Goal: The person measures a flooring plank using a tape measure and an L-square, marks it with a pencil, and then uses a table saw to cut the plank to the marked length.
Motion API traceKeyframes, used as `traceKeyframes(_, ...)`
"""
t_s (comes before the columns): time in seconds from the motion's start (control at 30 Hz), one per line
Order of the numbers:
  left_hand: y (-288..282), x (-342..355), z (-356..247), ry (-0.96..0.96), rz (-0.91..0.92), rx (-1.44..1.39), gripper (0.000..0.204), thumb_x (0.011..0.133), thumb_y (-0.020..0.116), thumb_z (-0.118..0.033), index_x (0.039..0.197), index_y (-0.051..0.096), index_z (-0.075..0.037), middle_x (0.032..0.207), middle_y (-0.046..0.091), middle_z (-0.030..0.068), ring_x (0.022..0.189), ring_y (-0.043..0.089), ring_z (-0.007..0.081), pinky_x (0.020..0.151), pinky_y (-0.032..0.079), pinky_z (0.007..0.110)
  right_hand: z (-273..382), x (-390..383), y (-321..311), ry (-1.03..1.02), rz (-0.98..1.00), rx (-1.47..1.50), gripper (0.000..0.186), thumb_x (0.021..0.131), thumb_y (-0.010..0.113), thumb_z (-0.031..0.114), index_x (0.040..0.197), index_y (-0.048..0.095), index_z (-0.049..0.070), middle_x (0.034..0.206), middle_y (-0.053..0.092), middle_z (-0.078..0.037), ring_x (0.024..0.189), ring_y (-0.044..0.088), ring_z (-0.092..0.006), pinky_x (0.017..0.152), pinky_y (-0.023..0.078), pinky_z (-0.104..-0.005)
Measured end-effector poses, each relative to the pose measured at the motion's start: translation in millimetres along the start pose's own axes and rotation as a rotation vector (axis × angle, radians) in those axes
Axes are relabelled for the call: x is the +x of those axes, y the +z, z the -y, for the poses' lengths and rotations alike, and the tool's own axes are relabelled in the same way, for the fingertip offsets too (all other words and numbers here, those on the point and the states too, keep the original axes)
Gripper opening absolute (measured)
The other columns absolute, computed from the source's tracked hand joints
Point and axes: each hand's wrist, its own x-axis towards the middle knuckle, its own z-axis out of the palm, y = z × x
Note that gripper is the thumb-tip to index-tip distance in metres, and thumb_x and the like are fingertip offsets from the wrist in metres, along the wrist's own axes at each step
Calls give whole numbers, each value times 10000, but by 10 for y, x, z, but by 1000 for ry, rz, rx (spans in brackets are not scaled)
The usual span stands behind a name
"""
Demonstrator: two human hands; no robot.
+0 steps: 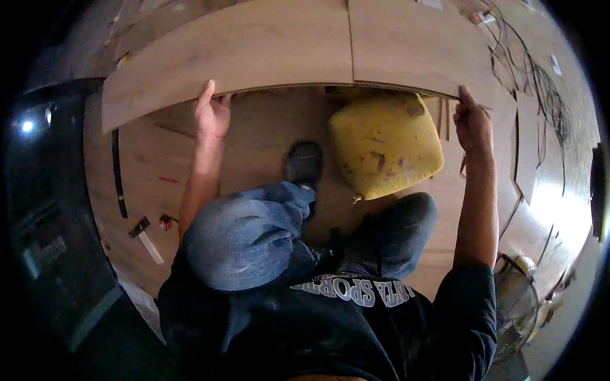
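Two light-brown floor planks, a long left plank and a right plank, lie end to end across the far side, with a thin seam between them. My left hand grips the near edge of the left plank, thumb on top and fingers partly hidden beneath. Likewise, my right hand is closed on the near edge of the right plank, close to its right end. Below that edge, between my arms, a worn yellow cushion sits on the floor beside my shoe.
To my left lie a hammer, a small red-and-black tool, a red pencil-like stick and a black strip. Tangled cables and a power strip are at the far right. A round wire-caged object stands at lower right.
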Motion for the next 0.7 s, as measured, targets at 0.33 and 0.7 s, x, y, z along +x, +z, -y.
traceKeyframes(0.33, -845, 210, -819, -46, 81, -149, 364, 1018, 535, -129, 1350, 480, 10, 1345, 581, 142, 1256, 537, 265, 1109, 415, 409, 371, 681, -1340, -165, -291, 327, 260, 1001, 583, 301, 1033, 642, 50, 914, 658, -68, 805, 633, -213, 688, 539, -372)
traceKeyframes(0.7, -1352, 524, -1318, 167, 117, 112, 363, 997, 586, -136, 1317, 528, 25, 1330, 586, 130, 1194, 558, 236, 1043, 449, 372, 715, 2353, -1516, -377, -365, -1161, 456, 1012, 518, 378, 1226, 647, -3, 1024, 715, -132, 937, 662, -247, 863, 514, -367)
